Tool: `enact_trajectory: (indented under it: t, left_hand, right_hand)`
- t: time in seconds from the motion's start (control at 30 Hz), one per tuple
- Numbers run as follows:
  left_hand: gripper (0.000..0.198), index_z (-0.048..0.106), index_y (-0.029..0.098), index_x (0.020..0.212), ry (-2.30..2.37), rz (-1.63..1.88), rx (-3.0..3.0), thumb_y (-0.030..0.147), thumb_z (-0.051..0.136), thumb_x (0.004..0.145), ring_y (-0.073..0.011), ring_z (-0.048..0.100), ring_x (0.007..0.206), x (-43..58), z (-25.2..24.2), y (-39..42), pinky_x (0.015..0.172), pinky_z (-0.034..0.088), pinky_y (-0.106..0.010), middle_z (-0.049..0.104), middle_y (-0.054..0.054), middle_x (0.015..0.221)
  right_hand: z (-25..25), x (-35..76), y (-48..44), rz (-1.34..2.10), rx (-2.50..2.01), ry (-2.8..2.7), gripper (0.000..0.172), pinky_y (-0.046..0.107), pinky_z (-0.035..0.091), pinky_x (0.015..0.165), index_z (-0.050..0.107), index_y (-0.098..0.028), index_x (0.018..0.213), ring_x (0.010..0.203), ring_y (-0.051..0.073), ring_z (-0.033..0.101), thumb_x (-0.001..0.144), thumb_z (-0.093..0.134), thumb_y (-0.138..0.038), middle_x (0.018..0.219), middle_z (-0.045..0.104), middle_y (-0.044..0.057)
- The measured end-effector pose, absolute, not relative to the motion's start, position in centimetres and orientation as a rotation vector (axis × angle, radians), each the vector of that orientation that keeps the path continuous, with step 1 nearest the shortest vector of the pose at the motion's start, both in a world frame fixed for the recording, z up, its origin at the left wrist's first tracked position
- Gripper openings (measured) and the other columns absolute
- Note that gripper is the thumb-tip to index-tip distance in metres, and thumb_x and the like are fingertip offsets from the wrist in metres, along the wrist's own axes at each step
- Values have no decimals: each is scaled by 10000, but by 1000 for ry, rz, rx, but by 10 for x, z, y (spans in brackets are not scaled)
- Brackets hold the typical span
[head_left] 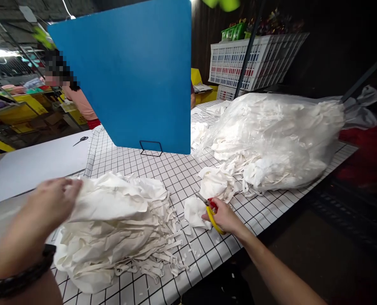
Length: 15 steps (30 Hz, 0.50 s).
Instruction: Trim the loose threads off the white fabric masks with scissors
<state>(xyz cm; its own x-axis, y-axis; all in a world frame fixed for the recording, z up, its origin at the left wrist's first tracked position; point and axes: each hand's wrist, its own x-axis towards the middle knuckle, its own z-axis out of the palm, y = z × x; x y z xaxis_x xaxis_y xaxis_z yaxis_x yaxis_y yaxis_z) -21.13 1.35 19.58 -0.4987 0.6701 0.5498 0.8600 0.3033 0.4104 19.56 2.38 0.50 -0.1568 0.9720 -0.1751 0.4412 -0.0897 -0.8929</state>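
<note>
1. On the table [175, 169], near left: a pile [108, 250] of white cloth pieces, layered loosely, with narrow straps trailing from its right side.
2. Left hand [56, 199], at the upper left of the pile. The grip, somewhat blurred, is closed on the edge of the top cloth [112, 197]; a dark braided bracelet [20, 275] circles the wrist.
3. Right hand [224, 217], to the right of the pile. The grip is clamped on the yellow-and-red handles of the scissors [213, 218], whose blades point forward and to the left.
4. Loose piece [193, 212], white, lying beneath the scissors; small white scraps [193, 251] are scattered between it and the pile.
5. Clear bag [280, 131], at the right, filled with white material, part of which spills toward the scissors.
6. Blue board [134, 72], upright beyond the pile, with a wire stand [151, 148] at its foot.
7. Dark scissors [81, 140], on a white surface [42, 163] at the left.
8. Background: a person in a pink top [80, 101], left of the board; a white crate [234, 63], behind the bag.
</note>
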Motion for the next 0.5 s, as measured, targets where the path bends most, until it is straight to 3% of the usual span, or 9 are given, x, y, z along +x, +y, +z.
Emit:
enact_trajectory:
  t: [0.07,0.13,0.2,0.23,0.3,0.4,0.5]
  left_hand:
    - [524,672,87,913,-2331,-727,-1504,585,656,753,-436,538,1147,-191,184,5,885,428,-687,647,-190,1130]
    - [533,623,90,1139,-2236,-675,-1536,511,626,812,-459,434,1255,-155,170,-11,938,393,-689,472,-225,1376]
    - [405,617,129,1172,-2181,-846,-1852,418,506,911,-364,519,1191,-112,148,-27,899,497,-535,543,-192,1291]
    - [336,645,158,1105,-2190,-920,-2157,381,457,939,-300,611,1042,-91,134,-33,825,539,-454,632,-154,1144]
    - [275,667,203,1018,-2260,-792,-2760,334,434,952,-225,657,821,-54,96,-40,712,543,-352,691,-90,951]
    - [160,667,178,953,-2300,-613,-2799,268,562,873,-231,648,866,-19,35,-40,770,500,-334,677,-86,940]
    - [208,645,132,983,-2350,-586,-2662,272,610,834,-268,645,866,-3,-6,-37,738,482,-352,652,-135,991]
  right_hand:
    - [6,180,16,1174,-1533,-1762,423,295,476,673,567,-208,953,764,181,597,612,793,-313,885,628,4]
    - [7,167,9,1089,-1486,-1919,400,287,457,670,538,-199,959,761,175,578,636,762,-273,903,614,14]
    - [6,157,7,1033,-1418,-2018,311,276,440,674,519,-193,965,741,160,555,699,681,-205,895,600,15]
    - [5,154,8,1031,-1381,-2051,284,266,433,674,517,-194,983,728,149,545,725,632,-161,893,597,12]
    - [3,149,14,1057,-1318,-2107,312,243,417,667,520,-203,1014,714,132,535,731,562,-81,894,601,0]
    - [-1,149,26,1082,-1271,-2171,271,232,382,634,528,-201,932,697,130,536,705,568,-58,823,611,-14]
    - [-4,153,34,1078,-1280,-2175,206,239,345,604,511,-196,848,658,133,526,698,603,-88,729,596,-25]
